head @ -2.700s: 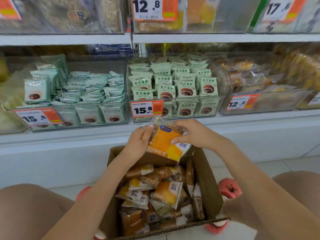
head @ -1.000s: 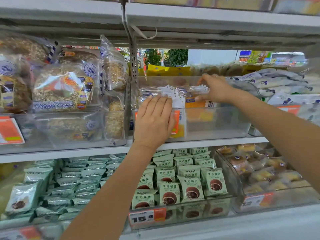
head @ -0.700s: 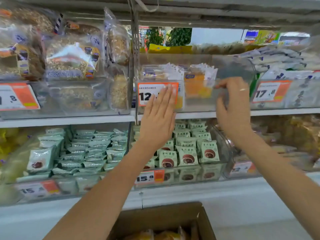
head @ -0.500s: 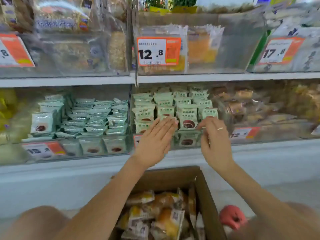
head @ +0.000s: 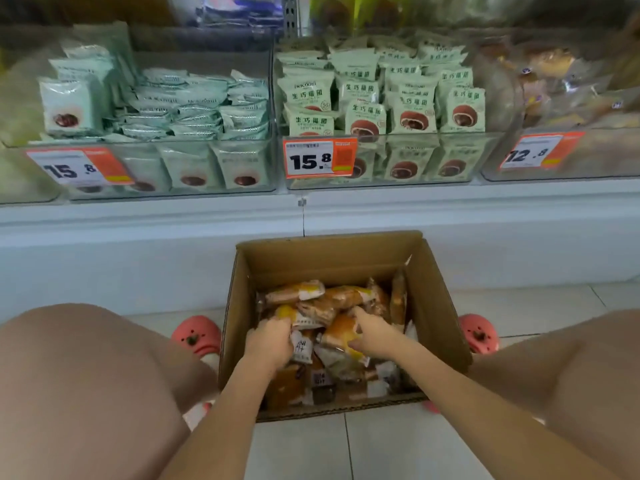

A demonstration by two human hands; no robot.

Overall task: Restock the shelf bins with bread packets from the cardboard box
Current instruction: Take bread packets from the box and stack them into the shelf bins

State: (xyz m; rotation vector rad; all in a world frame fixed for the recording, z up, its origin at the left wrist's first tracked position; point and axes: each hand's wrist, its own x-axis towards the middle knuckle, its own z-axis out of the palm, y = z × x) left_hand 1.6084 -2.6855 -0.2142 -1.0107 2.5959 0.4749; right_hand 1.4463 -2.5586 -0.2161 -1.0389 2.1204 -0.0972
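Both hands are down in the cardboard box (head: 433, 306) on the floor, the left hand (head: 270, 341) and right hand (head: 372, 336) each curled in a grip on bread packets (head: 332, 299), many of which remain, so restocking looks far from finished.

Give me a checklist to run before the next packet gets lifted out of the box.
1. Both hands inside the box: ok.
2. Left hand gripping a packet: ok, its fingers curl on the white-ended one.
3. Right hand gripping a packet: cannot tell; its fingers lie on an orange packet, but a closed grip does not show.
4. Packets left in box: ok, many.
5. Box open and upright: ok.
6. Target bin in view: not ok; only the 15.8 bins and a 12.8 bin show.
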